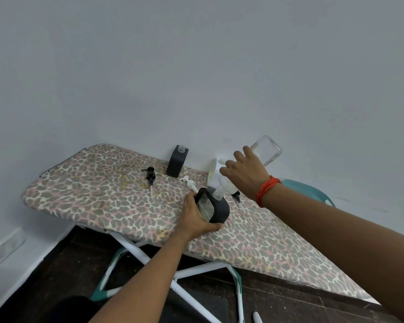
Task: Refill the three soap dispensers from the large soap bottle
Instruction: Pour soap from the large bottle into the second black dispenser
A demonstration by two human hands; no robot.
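My right hand [244, 174] grips the large clear soap bottle [265, 150], tipped neck-down so its mouth meets the open neck of a black soap dispenser [216, 208]. My left hand [196, 217] holds that dispenser by its side on the ironing board [103, 201]. A second black dispenser [176, 163] stands open-necked at the back by the wall. A white dispenser [214, 174] stands behind my right hand, partly hidden. A black pump head [150, 174] and a white pump head [189, 184] lie loose on the board. Another black pump [237, 196] lies under my right wrist.
The leopard-print board stands on white and teal legs [180, 271] over a dark floor. The grey wall runs close behind it. A teal basket [310, 192] sits behind my right forearm. A white object [257, 318] lies on the floor.
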